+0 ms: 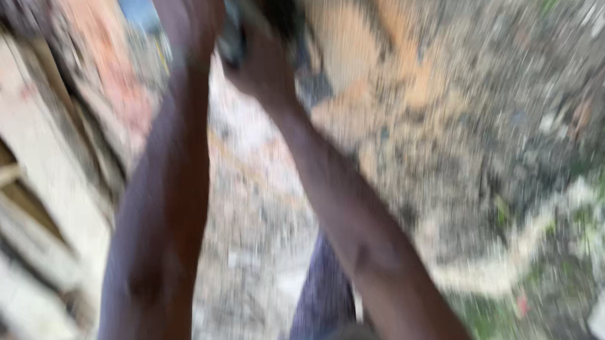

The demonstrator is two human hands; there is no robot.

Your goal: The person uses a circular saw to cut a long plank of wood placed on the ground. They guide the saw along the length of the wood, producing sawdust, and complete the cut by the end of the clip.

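Dark, blurred object (269, 9) is gripped at 12 o'clock by the right hand (263, 68), fingers seemingly closed round it; rigid and fairly heavy is judged, best held at its lower end. Left hand (196, 19) is raised beside it, grip not discernible. Weathered planks (32, 197) lie at 9 o'clock, gravelly soil (470, 130) at 3.

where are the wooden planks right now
In the head view the wooden planks lie stacked along the left edge, just left of the left forearm, on gravelly ground.
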